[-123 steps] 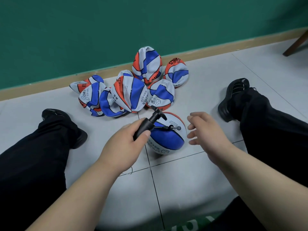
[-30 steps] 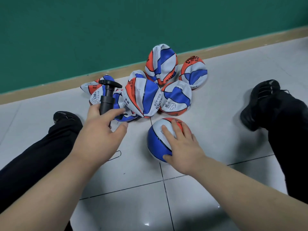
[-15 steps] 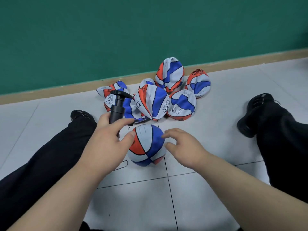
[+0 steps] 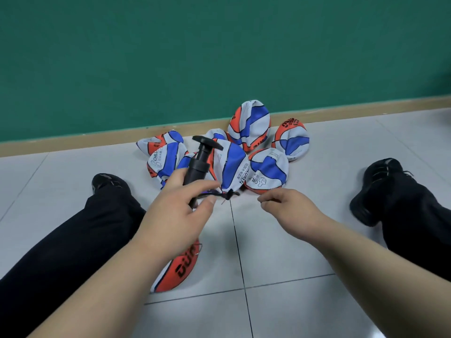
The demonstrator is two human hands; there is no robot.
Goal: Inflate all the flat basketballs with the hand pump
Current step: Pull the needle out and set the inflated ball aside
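Nearest me, a plump orange ball [image 4: 181, 264] lies on the floor [image 4: 280, 252], half under the left forearm. The left hand [image 4: 175, 213] grips the black pump [image 4: 196, 167], held upright. The right hand [image 4: 290, 208] hangs loose and empty, I reckon, just short of the flat basketballs [image 4: 266, 170] heaped by the green wall [image 4: 219, 57].

hand pump [image 4: 199, 164]: black, upright, gripped | flat basketballs [image 4: 249, 125]: heaped by wall | round basketball [image 4: 181, 263]: on floor, nearer
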